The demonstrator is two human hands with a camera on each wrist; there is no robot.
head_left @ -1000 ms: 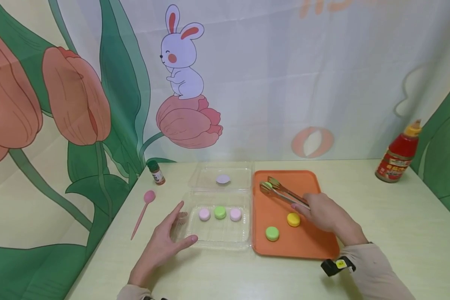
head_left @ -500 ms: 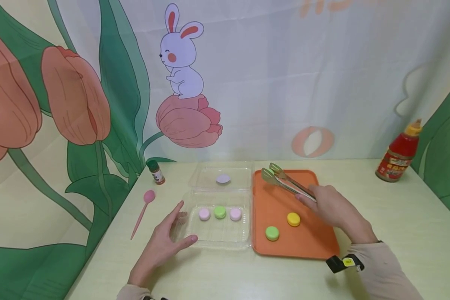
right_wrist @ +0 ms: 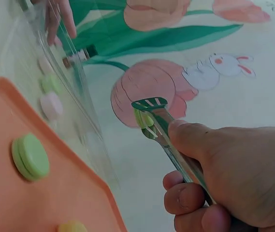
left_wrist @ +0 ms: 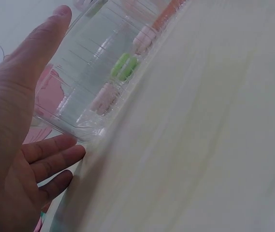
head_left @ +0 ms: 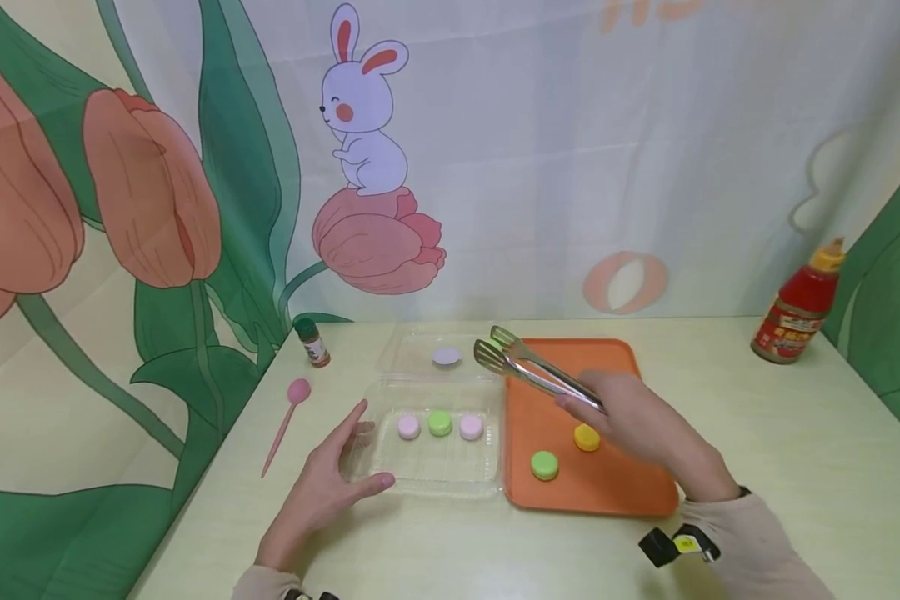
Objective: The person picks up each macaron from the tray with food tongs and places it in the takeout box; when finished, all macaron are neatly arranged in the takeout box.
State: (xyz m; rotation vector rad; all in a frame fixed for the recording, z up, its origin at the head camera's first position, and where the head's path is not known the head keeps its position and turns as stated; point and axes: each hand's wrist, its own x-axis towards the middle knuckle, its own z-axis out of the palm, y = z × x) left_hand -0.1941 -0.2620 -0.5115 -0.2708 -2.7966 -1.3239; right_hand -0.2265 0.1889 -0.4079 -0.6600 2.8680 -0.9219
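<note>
My right hand grips metal tongs, whose slotted ends pinch a green macaron in the air. In the head view the tong ends hang over the right part of the raised lid of a clear plastic clamshell box. A pink macaron, a green one and another pink one sit in a row inside the box. With fingers and thumb spread, my left hand rests at the box's left side. A yellow macaron and a green macaron lie on the orange tray.
Left of the box are a pink spoon and a small green-capped jar. A red sauce bottle stands at the far right. Behind the table hangs a printed cloth. A pale round label shows on the lid.
The tongs have lifted the green macaron off the tray's far left corner and carried it left, over the lid. My left hand stays in place.
</note>
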